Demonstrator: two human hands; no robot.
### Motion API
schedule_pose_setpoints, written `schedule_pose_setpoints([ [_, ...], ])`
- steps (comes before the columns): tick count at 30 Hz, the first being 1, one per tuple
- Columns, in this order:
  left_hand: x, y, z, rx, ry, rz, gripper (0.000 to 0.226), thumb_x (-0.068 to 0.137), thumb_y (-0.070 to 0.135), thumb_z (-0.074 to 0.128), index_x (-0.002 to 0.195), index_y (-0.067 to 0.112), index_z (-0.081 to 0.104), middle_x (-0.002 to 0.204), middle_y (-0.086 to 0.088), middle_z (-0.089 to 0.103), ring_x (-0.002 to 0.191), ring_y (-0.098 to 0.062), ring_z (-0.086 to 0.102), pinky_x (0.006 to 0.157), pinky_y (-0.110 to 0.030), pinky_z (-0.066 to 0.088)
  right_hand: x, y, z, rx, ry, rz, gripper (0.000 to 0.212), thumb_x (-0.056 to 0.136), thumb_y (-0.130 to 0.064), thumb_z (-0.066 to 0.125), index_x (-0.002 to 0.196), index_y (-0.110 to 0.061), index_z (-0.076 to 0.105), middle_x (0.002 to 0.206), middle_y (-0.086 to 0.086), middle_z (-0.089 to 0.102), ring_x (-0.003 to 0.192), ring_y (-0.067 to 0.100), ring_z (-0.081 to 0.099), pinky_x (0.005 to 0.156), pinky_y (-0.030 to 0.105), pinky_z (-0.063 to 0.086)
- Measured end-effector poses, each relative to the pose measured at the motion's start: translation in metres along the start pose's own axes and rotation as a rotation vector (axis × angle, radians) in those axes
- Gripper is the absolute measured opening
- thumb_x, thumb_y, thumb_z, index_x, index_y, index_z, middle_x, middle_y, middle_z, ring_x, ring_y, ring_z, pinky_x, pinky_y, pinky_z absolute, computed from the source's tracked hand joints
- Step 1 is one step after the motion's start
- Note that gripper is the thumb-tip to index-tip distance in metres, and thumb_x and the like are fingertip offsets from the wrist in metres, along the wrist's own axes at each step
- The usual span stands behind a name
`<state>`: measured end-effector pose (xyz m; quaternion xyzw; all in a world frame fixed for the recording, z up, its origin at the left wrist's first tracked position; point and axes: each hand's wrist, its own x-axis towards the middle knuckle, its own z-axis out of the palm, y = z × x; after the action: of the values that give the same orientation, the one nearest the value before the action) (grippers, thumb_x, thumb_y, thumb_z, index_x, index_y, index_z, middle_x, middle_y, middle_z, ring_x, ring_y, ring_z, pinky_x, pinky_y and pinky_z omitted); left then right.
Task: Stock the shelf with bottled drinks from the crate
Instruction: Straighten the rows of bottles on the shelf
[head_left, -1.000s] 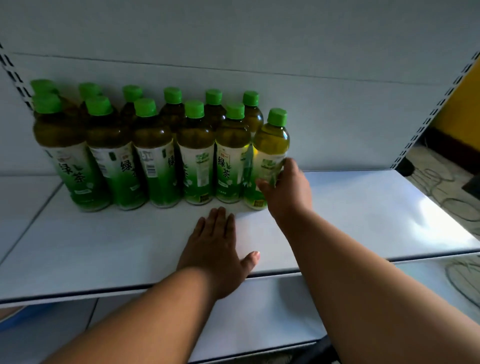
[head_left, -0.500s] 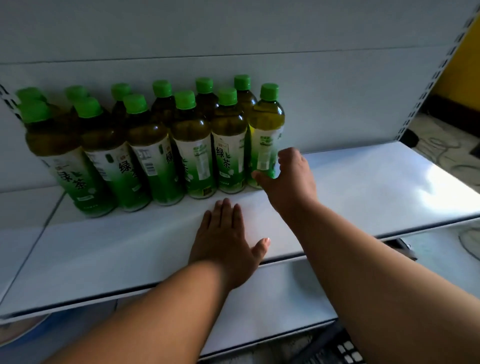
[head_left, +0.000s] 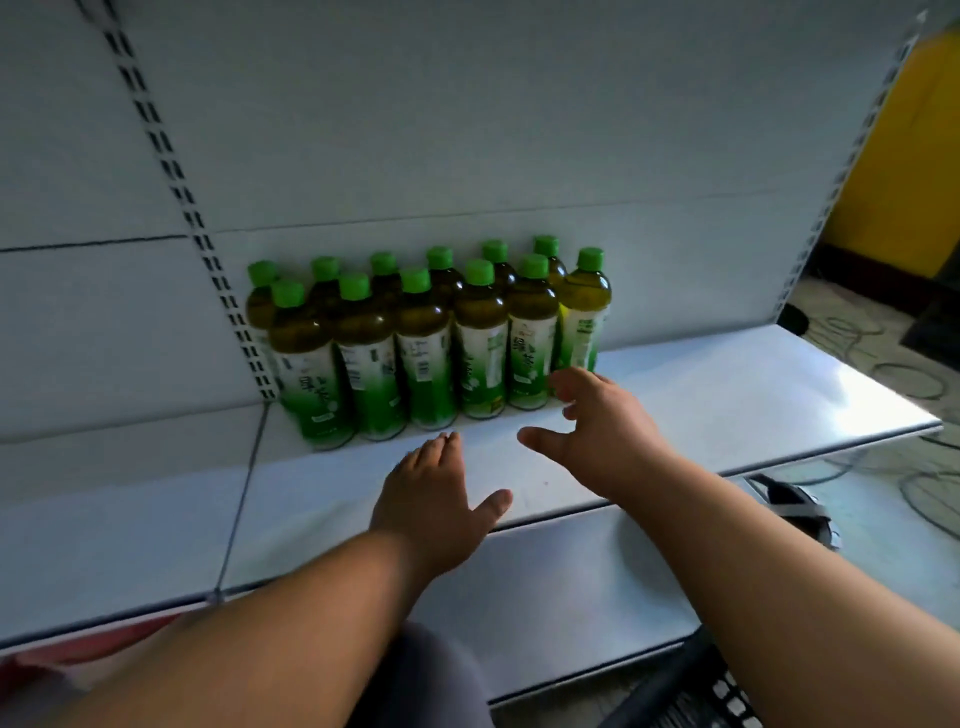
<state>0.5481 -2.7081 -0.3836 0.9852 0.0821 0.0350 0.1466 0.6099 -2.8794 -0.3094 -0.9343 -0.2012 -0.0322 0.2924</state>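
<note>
Several green-capped tea bottles (head_left: 426, 343) stand in two rows at the back of the white shelf (head_left: 701, 395). The rightmost bottle (head_left: 584, 312) is lighter yellow-green and stands upright at the row's end. My right hand (head_left: 597, 431) hovers just in front of it, fingers spread and loosely bent, holding nothing. My left hand (head_left: 441, 499) lies flat, palm down, on the shelf board in front of the bottles. A dark crate corner (head_left: 691, 696) shows at the bottom edge.
The right half of the shelf is bare white board. A lower shelf board (head_left: 571, 587) juts out below. An upright slotted post (head_left: 176, 197) rises left of the bottles. Cables (head_left: 883, 364) lie on the floor to the right.
My right hand let go of the rightmost bottle and drew back toward me, fingers opening. The view pulled back and shifted left; my left hand stayed flat on the shelf.
</note>
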Motion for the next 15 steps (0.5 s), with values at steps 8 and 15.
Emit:
schedule_pose_setpoints([
  [8, -0.025, -0.170, -0.045, -0.011, 0.076, -0.194, 0.095, 0.086, 0.070, 0.052, 0.156, 0.014, 0.021, 0.162, -0.007, 0.025, 0.146, -0.025, 0.027, 0.116, -0.035, 0.026, 0.017, -0.138, 0.059, -0.050, -0.088, -0.182, 0.054, 0.080, -0.047, 0.077, 0.125, -0.025, 0.057, 0.124, -0.002, 0.058, 0.106, 0.018, 0.059, 0.081, 0.027, 0.044],
  [15, 0.015, -0.243, -0.036, 0.019, -0.064, -0.147, 0.121, 0.074, 0.091, 0.027, 0.158, 0.013, -0.007, 0.167, -0.006, -0.009, 0.153, -0.020, -0.006, 0.123, -0.035, 0.000, 0.073, -0.204, 0.089, -0.041, 0.070, -0.219, 0.050, 0.085, -0.041, 0.074, 0.127, -0.023, 0.054, 0.117, 0.000, 0.057, 0.099, 0.017, 0.060, 0.080, 0.031, 0.050],
])
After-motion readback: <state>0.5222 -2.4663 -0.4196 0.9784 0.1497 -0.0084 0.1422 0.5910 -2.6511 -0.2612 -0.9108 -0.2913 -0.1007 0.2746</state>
